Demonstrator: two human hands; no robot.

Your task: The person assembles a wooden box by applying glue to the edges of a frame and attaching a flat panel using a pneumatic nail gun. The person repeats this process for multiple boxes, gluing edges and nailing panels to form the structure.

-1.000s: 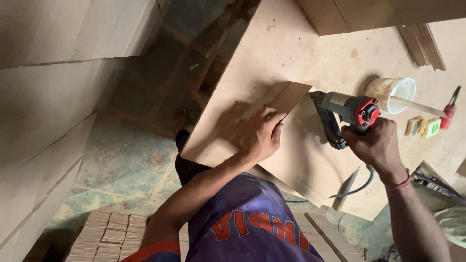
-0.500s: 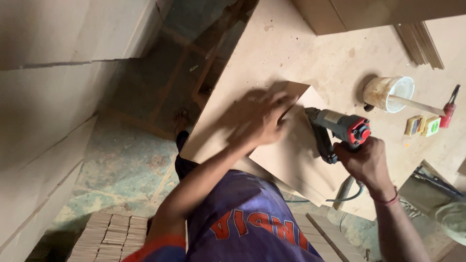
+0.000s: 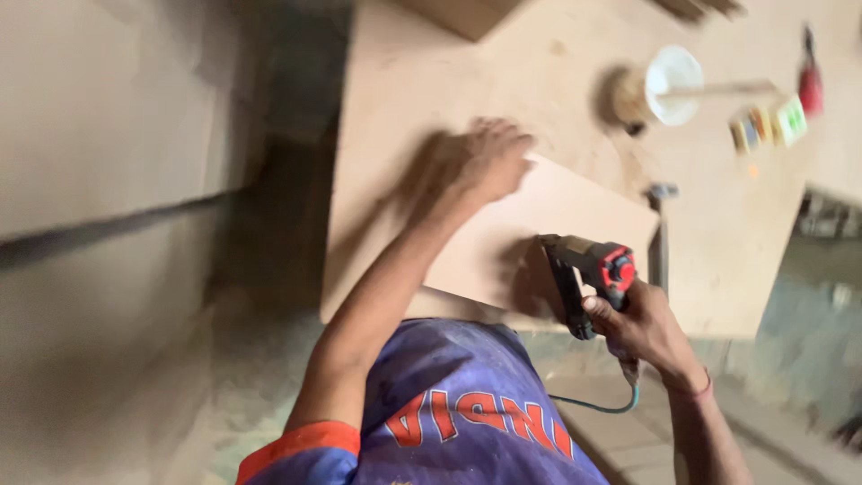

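Note:
My left hand (image 3: 480, 162) lies flat, fingers spread, on the far corner of a small plywood piece (image 3: 557, 233) that rests on a large plywood sheet (image 3: 422, 81). My right hand (image 3: 642, 328) grips a red and black nail gun (image 3: 588, 274) by its handle. The gun's nose presses down on the near edge of the small piece. A thin blue hose (image 3: 597, 406) runs from the gun below my wrist. The picture is blurred by motion.
A white plastic cup with a stick across it (image 3: 669, 85) stands on the sheet at the far right. Small coloured blocks (image 3: 768, 126) and a red-handled tool (image 3: 811, 76) lie beside it. A hammer (image 3: 660, 229) rests right of the small piece. Large boards (image 3: 108, 117) lean at left.
The view has swung and blurred. My left hand slid up along the small piece toward its far corner. My right hand brought the nail gun down to the piece's near edge.

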